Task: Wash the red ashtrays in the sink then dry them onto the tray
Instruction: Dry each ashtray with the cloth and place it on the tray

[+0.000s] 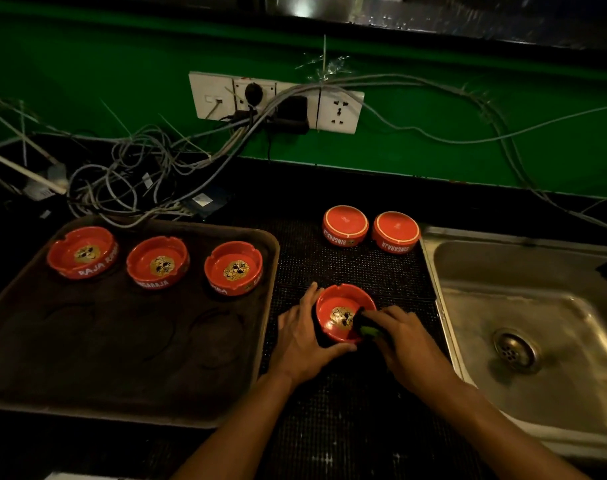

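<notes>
right hand (397, 329) pinches a dark cloth (366, 328), mostly hidden, inside the held ashtray (343, 313). left hand (303, 336) cups that ashtray over the black mat (350, 268). six red ashtrays counted: three upright on the tray (128, 341), two inverted near the sink (523, 327), one held.

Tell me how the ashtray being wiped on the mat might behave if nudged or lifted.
The ashtray looks glossy and rigid, likely ceramic or glass, so probably breakable and slick if wet. Its low, wide bowl should resist tipping. The left hand braces its side, and the mesh mat probably limits sliding.
</notes>
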